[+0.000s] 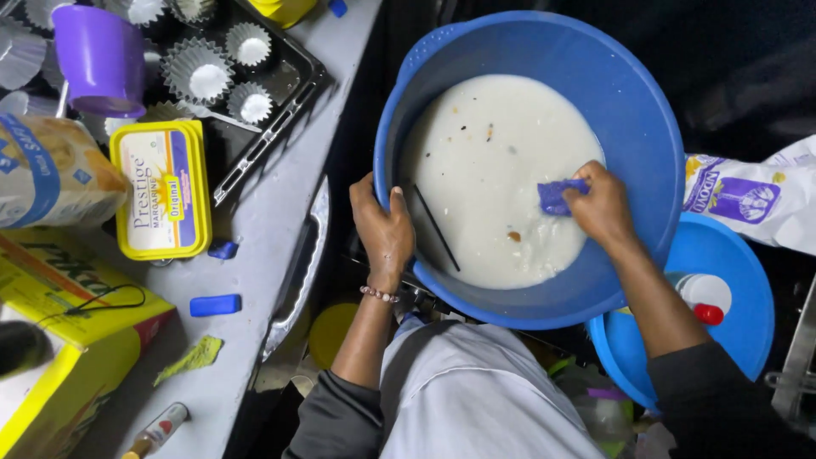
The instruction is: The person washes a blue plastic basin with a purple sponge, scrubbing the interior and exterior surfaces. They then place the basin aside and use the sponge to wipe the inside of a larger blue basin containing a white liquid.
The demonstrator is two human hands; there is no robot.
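Left hand (384, 228) clamps the basin (654, 127) rim at 9 o'clock; right hand (600, 204), fingers pinching a cloth (557, 195), scrubs at 3. Best kept steady, strokes short, lest milky water spill.

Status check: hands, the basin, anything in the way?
Left hand grips blue basin rim. Right hand presses purple cloth into milky water. Black stick lies in water.

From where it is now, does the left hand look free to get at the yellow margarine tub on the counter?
Probably not at once: the left hand grips the rim of the blue basin, apparently steadying it. Once it lets go, the way to the yellow margarine tub across the grey counter looks open.
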